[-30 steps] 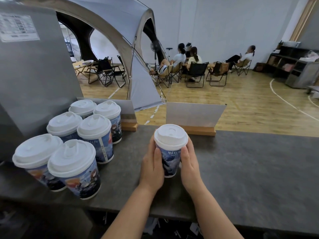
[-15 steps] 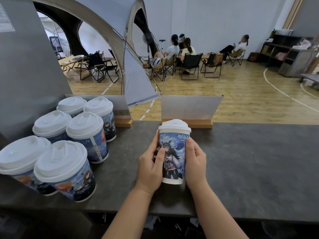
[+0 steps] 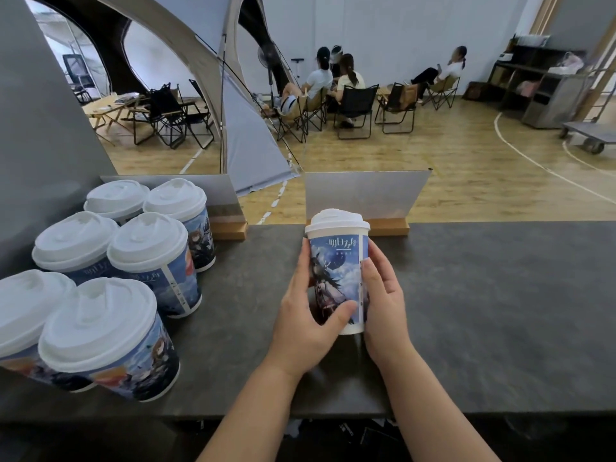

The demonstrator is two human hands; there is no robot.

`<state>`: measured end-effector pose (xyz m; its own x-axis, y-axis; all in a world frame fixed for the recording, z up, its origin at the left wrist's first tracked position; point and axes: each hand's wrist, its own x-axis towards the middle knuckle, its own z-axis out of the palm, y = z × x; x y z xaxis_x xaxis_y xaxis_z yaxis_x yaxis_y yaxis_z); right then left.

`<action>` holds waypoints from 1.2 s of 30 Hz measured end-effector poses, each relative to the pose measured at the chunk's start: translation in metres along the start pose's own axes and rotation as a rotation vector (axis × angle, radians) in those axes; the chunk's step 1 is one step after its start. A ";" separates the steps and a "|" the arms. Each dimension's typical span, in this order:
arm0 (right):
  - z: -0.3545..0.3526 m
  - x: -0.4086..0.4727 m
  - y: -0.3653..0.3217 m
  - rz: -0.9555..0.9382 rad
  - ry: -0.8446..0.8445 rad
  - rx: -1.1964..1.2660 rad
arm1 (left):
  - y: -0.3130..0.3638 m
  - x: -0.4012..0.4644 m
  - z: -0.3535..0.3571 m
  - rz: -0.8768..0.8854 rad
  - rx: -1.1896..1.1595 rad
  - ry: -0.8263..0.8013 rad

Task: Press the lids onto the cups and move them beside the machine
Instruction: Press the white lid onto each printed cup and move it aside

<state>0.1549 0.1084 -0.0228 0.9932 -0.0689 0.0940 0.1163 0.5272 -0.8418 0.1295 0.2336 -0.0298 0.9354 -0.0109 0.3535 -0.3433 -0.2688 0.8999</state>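
Both hands are on it: the left hand [image 3: 308, 311] wraps the lidded cup [image 3: 338, 261] from its left, thumb curled across the printed front, while the right hand [image 3: 383, 301] clamps the other side, fingers up along the wall. The cup stands upright mid-desk [image 3: 483, 311], its white lid [image 3: 336, 220] seated. Chinese characters run across the blue artwork, too small to read. Compared with a moment ago, the view sits lower and closer. Six lidded cups [image 3: 146, 248] cluster at left beside the grey machine [image 3: 40, 145].
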 end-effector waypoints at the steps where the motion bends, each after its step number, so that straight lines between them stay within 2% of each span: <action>1: 0.000 0.000 0.000 0.005 -0.007 0.003 | 0.000 0.000 0.000 -0.011 -0.037 -0.013; 5: 0.000 -0.001 -0.001 -0.011 -0.016 -0.028 | -0.004 0.002 -0.001 -0.064 -0.148 -0.012; 10: -0.002 -0.002 -0.001 -0.051 -0.018 -0.064 | -0.007 0.003 0.003 -0.057 -0.169 -0.003; 20: 0.000 -0.008 -0.005 0.001 -0.080 -0.204 | -0.002 0.001 0.002 0.187 0.018 0.097; 28: 0.000 -0.010 -0.007 0.076 -0.001 -0.189 | -0.013 0.003 0.005 0.169 0.032 0.086; 33: -0.022 -0.027 -0.022 0.027 0.023 -0.214 | 0.008 -0.004 0.016 0.198 0.047 -0.031; 36: -0.056 -0.044 -0.045 -0.045 0.077 -0.228 | 0.035 -0.011 0.042 0.128 -0.138 -0.126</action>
<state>0.1059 0.0405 -0.0190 0.9825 -0.1571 0.1003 0.1465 0.3181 -0.9367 0.1105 0.1834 -0.0127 0.8838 -0.1592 0.4399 -0.4599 -0.1236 0.8793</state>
